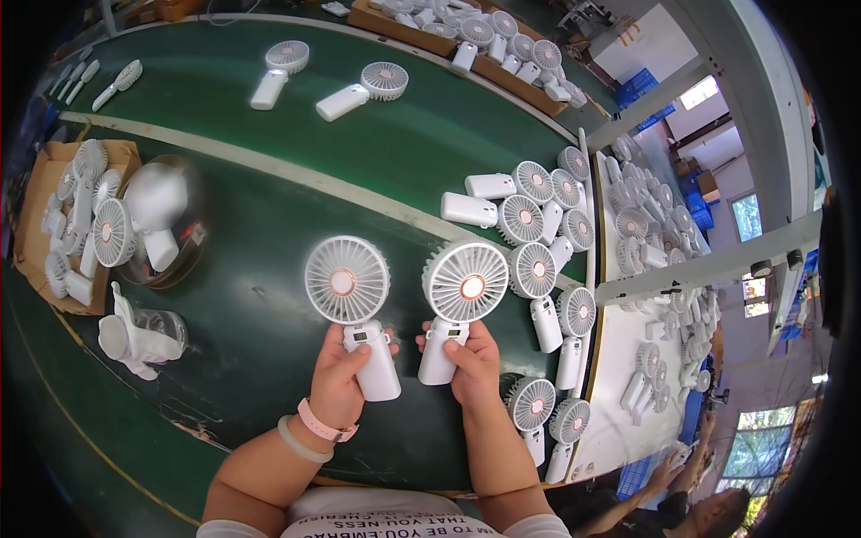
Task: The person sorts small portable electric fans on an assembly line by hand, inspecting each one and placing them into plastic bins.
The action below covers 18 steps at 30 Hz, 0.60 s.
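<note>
My left hand point(335, 384) is closed around the handle of a white handheld fan point(378, 369), its thumb on the front near a small dark display. The round grille of that fan, with a copper-ringed hub, points up and away from me. Beside it, my right hand point(477, 366) grips a second white handheld fan point(436, 359) of the same kind, the thumb pressed at the front just below the display. Both fans are held side by side above the dark green table point(260, 359), slightly apart. Their blades cannot be made out clearly behind the grilles.
Several white fans point(531, 269) lie along the table's right edge, near my right hand. At left are a cardboard box point(126, 154) of fans, a round container point(179, 269) and a clear jar point(170, 334) with white cloth. A metal post point(708, 260) juts in at right; a person point(664, 511) works beyond.
</note>
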Available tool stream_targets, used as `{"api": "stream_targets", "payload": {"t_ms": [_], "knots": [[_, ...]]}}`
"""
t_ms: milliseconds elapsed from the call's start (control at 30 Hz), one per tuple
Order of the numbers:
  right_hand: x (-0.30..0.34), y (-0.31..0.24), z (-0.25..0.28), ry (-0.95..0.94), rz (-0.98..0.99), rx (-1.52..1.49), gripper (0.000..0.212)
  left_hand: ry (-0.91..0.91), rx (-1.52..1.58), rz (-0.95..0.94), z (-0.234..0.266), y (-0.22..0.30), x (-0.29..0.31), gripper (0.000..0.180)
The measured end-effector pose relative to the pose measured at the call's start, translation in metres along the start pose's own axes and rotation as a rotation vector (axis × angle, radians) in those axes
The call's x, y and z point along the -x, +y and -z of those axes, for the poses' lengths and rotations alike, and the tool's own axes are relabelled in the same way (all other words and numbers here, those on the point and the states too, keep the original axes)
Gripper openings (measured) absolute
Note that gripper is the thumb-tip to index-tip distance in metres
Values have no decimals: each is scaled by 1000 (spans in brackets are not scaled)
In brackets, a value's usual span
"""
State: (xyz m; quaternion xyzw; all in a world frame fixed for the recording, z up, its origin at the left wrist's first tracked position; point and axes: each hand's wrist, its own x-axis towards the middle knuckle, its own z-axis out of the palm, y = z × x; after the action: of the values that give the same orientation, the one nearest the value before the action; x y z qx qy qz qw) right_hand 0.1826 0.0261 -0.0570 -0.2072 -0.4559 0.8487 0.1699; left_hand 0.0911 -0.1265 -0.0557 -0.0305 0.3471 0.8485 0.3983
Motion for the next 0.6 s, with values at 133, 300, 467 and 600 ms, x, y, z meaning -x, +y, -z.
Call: {"api": "stream_targets", "payload": {"t_ms": [133,300,467,600], "knots": [[-3,-1,2,32,-13,-15,38,-2,-5,-2,-1,-1,0,34],[-4,-2,0,39,-27,-38,39,0,-3,-3,1,-2,0,34],[-6,-2,2,48,-27,-39,38,-5,-30,-14,0,-1,0,33],[-7,-2,1,51,-37,-35,36,-17,-2,-8,-1,0,0,34]]}}
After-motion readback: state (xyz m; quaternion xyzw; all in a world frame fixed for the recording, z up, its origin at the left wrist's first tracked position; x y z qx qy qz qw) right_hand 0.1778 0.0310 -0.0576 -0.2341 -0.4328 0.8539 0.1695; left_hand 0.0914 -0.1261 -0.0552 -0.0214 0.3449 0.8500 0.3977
